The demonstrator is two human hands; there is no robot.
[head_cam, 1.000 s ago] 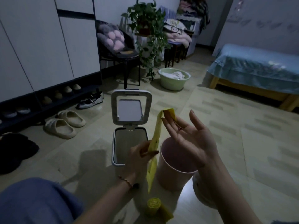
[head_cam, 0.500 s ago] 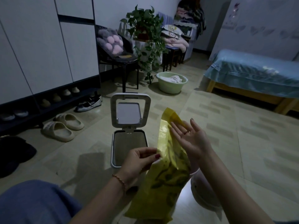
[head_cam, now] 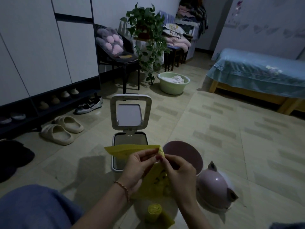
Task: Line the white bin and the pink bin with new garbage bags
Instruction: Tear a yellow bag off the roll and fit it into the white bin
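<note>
Two hands are brought together at the lower centre of the frame, both pinching the same yellow garbage bag. The left hand is closed on the bag's top edge with thumb and curled fingers, and the right hand is closed likewise just beside it, at the bag's upper right corner.

The step in hand is judged to be the opening of the bag's mouth. It would be done well if the two layers of film were rubbed apart between thumb and fingertip at that corner, then drawn away from each other before any attempt is made to lower the bag into a bin. A firm but light pinch is advised, since thin film may tear.

The bag's top edge is held roughly level, running from centre left to the hands, while its body hangs downward behind the wrists; the long axis is thus taken as near vertical. The white bin, lid raised, stands directly behind the bag, and the pink bin just to its right. Neither is seen to be lined yet. A yellow roll lies on the floor below.
</note>
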